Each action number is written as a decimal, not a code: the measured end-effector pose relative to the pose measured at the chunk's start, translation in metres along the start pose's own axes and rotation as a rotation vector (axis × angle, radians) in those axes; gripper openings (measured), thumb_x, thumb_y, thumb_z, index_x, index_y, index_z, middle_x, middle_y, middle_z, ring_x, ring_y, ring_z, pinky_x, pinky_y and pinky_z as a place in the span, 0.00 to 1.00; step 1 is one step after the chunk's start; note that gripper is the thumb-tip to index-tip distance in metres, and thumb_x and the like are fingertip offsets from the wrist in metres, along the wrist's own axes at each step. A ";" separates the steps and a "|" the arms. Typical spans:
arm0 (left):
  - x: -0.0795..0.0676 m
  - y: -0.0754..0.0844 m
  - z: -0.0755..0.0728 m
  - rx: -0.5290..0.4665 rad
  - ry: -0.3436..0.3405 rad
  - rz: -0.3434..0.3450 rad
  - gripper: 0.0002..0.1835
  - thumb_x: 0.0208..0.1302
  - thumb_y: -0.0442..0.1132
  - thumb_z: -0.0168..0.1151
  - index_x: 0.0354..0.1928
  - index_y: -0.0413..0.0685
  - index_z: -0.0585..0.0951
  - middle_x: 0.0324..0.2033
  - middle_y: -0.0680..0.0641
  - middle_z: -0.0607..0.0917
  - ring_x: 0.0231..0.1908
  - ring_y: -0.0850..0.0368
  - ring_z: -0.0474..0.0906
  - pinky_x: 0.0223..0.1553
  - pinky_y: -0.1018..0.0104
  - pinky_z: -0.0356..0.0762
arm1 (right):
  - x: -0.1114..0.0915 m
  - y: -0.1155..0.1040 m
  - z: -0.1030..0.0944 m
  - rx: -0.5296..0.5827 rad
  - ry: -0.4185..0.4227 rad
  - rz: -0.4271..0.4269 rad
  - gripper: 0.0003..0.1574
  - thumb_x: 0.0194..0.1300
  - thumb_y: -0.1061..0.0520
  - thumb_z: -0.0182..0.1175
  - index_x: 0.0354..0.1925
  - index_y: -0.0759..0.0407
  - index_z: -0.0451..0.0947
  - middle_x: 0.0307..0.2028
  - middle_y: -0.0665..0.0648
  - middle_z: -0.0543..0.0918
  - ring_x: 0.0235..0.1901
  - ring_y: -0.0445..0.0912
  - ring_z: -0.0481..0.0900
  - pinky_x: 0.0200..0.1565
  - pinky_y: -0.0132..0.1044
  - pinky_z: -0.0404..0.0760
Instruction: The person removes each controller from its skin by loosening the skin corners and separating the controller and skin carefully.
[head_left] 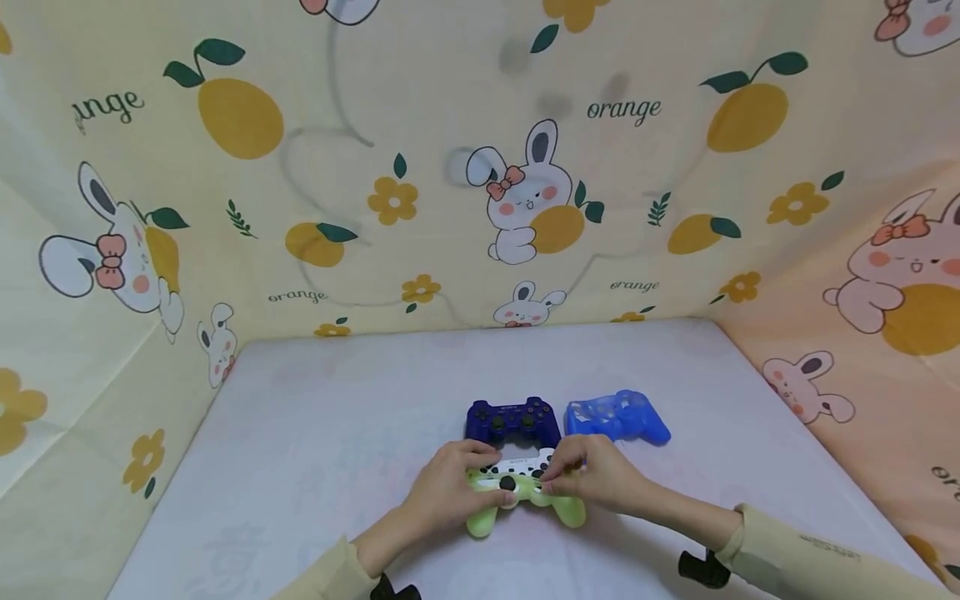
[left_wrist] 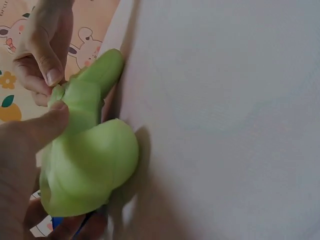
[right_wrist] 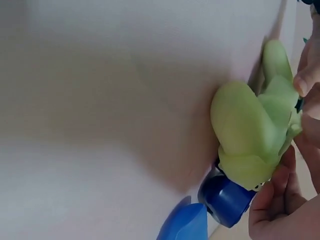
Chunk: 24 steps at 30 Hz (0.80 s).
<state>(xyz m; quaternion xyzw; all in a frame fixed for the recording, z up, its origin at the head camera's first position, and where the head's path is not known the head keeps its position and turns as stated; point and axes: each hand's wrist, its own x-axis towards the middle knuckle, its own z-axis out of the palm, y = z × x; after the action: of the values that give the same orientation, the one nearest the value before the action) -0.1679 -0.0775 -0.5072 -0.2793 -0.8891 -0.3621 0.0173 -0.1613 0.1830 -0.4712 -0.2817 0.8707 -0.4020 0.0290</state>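
Note:
A white game controller (head_left: 517, 464) sits on the table, its lower part and grips covered by a light green silicone cover (head_left: 570, 510). My left hand (head_left: 450, 487) holds the left side, thumb on the front of the cover near a black thumbstick (head_left: 507, 483) and fingers at the far edge. On the right side, my right hand (head_left: 592, 475) pinches the cover's edge between thumb and finger. Both wrist views show the green cover (left_wrist: 95, 160) (right_wrist: 245, 125) from the near side, hiding most of the controller.
Just behind the white controller lies a dark blue controller (head_left: 513, 411). To its right is a lighter blue silicone cover (head_left: 626, 417). A white cloth covers the table (head_left: 337, 433), and printed fabric walls (head_left: 450, 100) stand at the back and both sides.

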 end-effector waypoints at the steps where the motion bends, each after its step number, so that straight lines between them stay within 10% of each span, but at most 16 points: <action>1: 0.000 0.000 0.000 0.016 0.000 0.008 0.36 0.52 0.64 0.71 0.55 0.46 0.84 0.53 0.52 0.82 0.53 0.51 0.75 0.54 0.51 0.73 | -0.001 0.000 -0.001 -0.012 0.005 -0.007 0.07 0.53 0.55 0.76 0.32 0.47 0.88 0.32 0.41 0.83 0.36 0.40 0.78 0.39 0.40 0.79; 13: -0.004 0.005 0.000 -0.097 0.073 0.126 0.13 0.59 0.46 0.72 0.43 0.48 0.89 0.49 0.47 0.84 0.50 0.53 0.72 0.53 0.53 0.71 | -0.008 0.002 -0.005 -0.115 -0.012 0.043 0.29 0.49 0.48 0.78 0.49 0.57 0.84 0.50 0.51 0.81 0.51 0.52 0.78 0.50 0.52 0.78; 24: 0.008 0.012 -0.001 -0.255 0.079 -0.021 0.03 0.57 0.36 0.72 0.31 0.44 0.90 0.39 0.49 0.88 0.45 0.55 0.81 0.53 0.53 0.73 | -0.005 0.006 -0.001 -0.116 -0.001 0.019 0.27 0.50 0.45 0.77 0.47 0.54 0.86 0.50 0.53 0.82 0.50 0.52 0.78 0.47 0.46 0.78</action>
<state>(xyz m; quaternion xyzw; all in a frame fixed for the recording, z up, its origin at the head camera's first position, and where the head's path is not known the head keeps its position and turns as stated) -0.1686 -0.0671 -0.4966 -0.2553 -0.8374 -0.4831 0.0129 -0.1601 0.1897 -0.4756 -0.2750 0.8951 -0.3506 0.0168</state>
